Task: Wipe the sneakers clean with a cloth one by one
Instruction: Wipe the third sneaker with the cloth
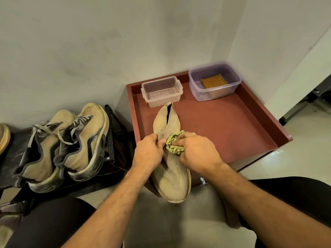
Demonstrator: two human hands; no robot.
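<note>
A beige knit slip-on sneaker (172, 178) lies across the front edge of a red-brown tray table (232, 126), toe towards me, collar pointing away. My left hand (148, 151) grips its left side near the collar. My right hand (198, 151) presses a bunched yellow-green cloth (174, 143) against the middle of the sneaker's upper. A dirty beige pair of laced sneakers (71, 145) with dark soles stands on a black rack at the left.
A clear rectangular tub (162, 91) and a purple-tinted tub (215, 81) holding a brown pad stand at the tray's far side. The edge of another shoe (4, 138) shows far left. Walls close off the back. My knees frame the bottom.
</note>
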